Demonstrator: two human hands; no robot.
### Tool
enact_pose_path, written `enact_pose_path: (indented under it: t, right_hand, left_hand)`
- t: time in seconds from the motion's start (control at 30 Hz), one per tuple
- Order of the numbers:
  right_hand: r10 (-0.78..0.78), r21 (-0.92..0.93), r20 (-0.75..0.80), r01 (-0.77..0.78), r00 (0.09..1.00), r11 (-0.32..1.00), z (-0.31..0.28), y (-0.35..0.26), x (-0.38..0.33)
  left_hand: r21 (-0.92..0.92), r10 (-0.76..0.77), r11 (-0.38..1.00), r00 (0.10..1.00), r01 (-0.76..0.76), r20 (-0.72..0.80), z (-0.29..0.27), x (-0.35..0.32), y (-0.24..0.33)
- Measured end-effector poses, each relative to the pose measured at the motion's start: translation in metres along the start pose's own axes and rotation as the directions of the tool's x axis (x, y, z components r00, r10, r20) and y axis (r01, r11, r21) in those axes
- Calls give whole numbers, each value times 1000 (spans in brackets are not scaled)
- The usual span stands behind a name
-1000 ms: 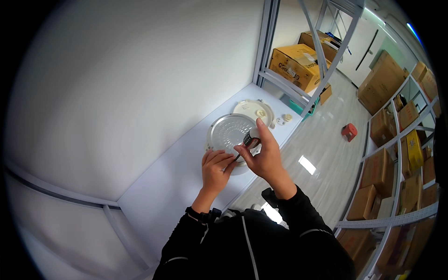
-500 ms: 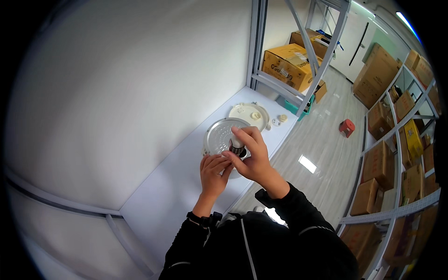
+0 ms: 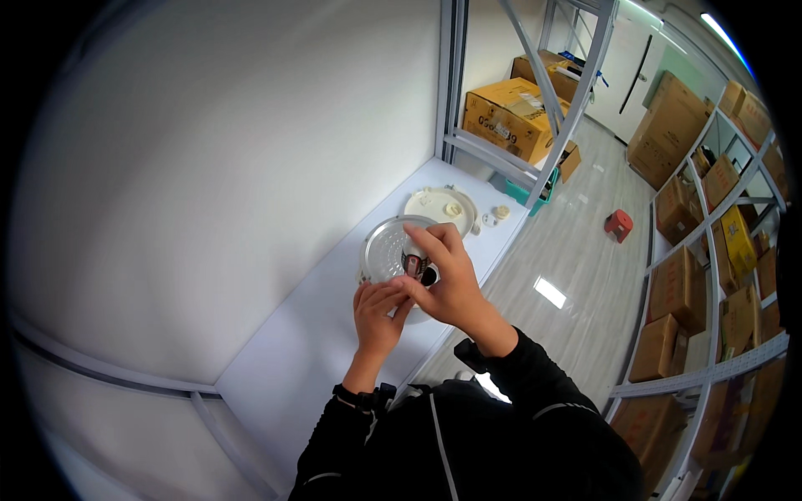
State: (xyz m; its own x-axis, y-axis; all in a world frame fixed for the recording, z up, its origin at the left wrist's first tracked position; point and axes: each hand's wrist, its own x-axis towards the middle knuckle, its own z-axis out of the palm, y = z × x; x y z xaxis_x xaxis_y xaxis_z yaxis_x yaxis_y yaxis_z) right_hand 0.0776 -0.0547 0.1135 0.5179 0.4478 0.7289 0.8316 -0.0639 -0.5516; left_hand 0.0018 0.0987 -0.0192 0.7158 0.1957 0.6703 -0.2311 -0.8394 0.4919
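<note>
My right hand [image 3: 451, 275] curves its thumb and fingers around a small dark, ribbed, roughly cylindrical part [image 3: 413, 264] with a white top and a red-and-white patch. My left hand [image 3: 380, 313] is closed, its fingertips meeting my right thumb at the lower edge of a silver dimpled dish [image 3: 388, 249]; whatever it pinches is hidden. The dish lies behind both hands, partly covered by them. Beyond it, a round cream-coloured housing [image 3: 430, 204] rests on the white table [image 3: 292, 334], with a small fitting inside.
Two small cream and white parts [image 3: 496, 216] sit near the table's right edge. A metal frame [image 3: 501, 157] rises at the far end, with a yellow carton [image 3: 510, 121] behind it. A red stool [image 3: 619, 225] stands on the floor, and shelves of cartons [image 3: 677, 292] line the right.
The small part has turned between my fingers, so its red-and-white patch now shows. My right index finger has shifted slightly up and left. The view has moved a little.
</note>
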Motion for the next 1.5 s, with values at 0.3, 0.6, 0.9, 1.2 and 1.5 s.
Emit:
enact_pose_path:
  t: [0.3, 0.6, 0.9, 1.2, 1.5]
  right_hand:
    - [71, -38, 147, -66, 987, 997, -7, 3, -2]
    - [-6, 97, 58, 0, 998, 995, -1, 4, -1]
    - [-40, 82, -25, 42, 999, 996, -8, -5, 6]
    - [1, -23, 13, -1, 1000, 1000, -11, 4, -9]
    - [-35, 76, 34, 33, 999, 997, -7, 5, -4]
  left_hand:
    - [-22, -17, 1000, 1000, 18, 6, -1, 1, 3]
    - [-30, -47, 998, 999, 48, 24, 1, 0, 2]
    - [-20, -19, 1000, 1000, 19, 6, 3, -2, 2]
    - [-48, -14, 999, 1000, 14, 10, 4, -2, 3]
    - [-49, -49, 997, 997, 51, 52, 3, -4, 1]
